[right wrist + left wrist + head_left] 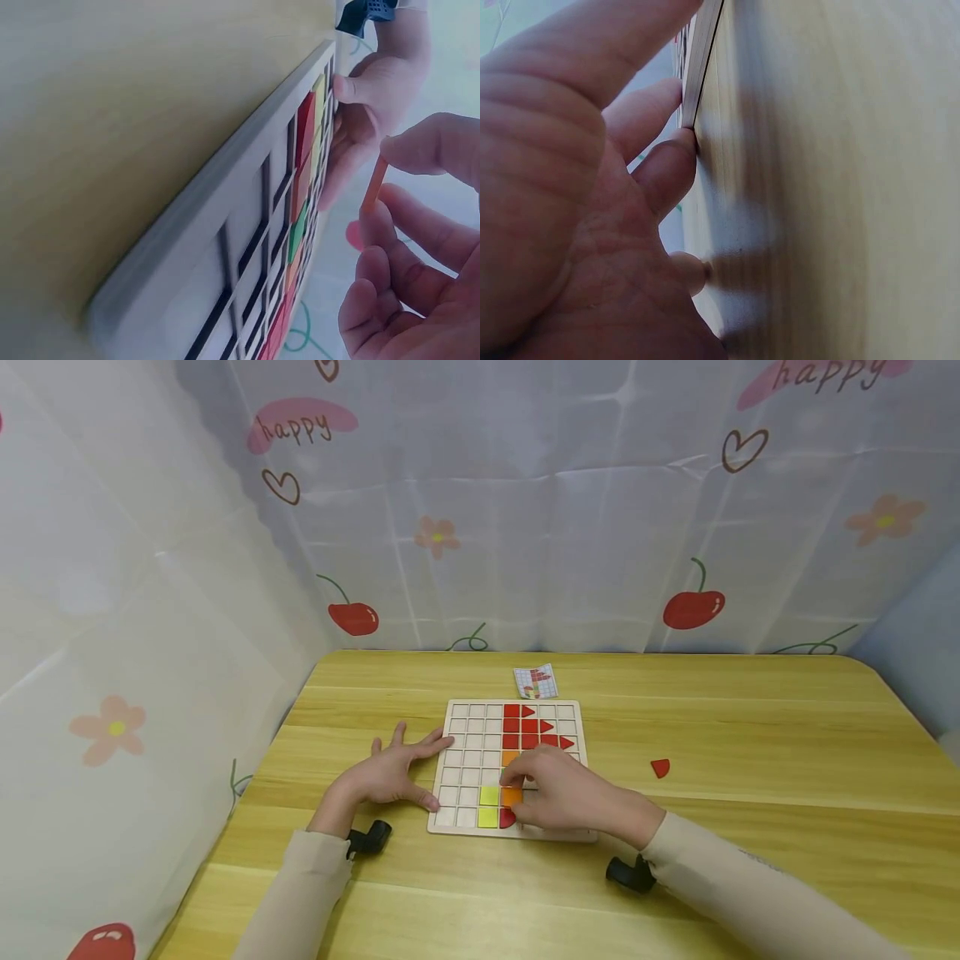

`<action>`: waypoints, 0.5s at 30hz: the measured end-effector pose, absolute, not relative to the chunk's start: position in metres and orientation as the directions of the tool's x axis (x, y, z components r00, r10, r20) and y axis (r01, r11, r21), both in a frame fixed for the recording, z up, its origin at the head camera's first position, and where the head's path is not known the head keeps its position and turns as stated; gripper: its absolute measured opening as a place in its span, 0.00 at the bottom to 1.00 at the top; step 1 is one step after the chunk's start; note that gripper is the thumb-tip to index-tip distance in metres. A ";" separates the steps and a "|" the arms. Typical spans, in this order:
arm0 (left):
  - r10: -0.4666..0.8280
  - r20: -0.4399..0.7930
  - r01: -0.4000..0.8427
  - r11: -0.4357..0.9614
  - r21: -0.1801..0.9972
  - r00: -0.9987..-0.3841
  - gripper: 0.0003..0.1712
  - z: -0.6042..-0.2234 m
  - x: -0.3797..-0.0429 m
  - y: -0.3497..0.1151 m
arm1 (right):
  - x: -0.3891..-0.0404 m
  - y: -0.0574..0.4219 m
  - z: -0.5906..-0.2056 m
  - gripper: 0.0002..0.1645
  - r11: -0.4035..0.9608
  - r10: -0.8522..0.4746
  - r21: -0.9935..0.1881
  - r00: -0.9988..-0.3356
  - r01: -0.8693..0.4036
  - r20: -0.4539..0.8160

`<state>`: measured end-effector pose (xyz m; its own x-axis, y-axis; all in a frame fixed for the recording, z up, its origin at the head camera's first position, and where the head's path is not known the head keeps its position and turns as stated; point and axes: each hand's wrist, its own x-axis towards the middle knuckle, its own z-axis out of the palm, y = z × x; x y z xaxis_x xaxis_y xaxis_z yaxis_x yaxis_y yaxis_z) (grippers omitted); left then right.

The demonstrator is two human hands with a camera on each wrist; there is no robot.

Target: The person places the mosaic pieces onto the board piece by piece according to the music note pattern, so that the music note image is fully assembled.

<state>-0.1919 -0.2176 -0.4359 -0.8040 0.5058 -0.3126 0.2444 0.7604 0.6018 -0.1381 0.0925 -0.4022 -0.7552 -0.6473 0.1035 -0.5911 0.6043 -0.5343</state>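
A pale wooden grid board (459,772) lies on the table, with coloured tiles set in some of its cells. My right hand (558,789) is over the lower middle of the board. Between its thumb and fingertips it pinches a thin orange tile (375,184), seen edge-on above the board in the right wrist view. My left hand (386,774) is spread, its thumb and a fingertip at the board's left edge. Red tiles (512,726) fill cells at the top, two yellow tiles (488,817) sit low, and a red rounded tile (506,818) lies beside them. My right hand hides several cells.
A loose red quarter-round tile (660,767) lies on the wooden table (750,860) right of the board. Behind the board is a small picture card (536,682) with a coloured grid pattern. A printed curtain (525,568) hangs along the table's far edge.
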 end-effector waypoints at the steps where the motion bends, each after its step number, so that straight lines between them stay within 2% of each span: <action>1: 0.506 -0.314 0.243 0.760 0.603 -0.803 0.62 -0.436 -0.192 -0.218 | -0.140 0.089 -0.403 0.09 0.607 -0.645 -0.538 -0.758 -0.584 0.095; 15: 0.519 -0.303 0.262 0.755 0.601 -0.799 0.61 -0.435 -0.192 -0.218 | -0.160 0.048 -0.416 0.10 0.580 -0.696 -0.544 -0.716 -0.606 0.055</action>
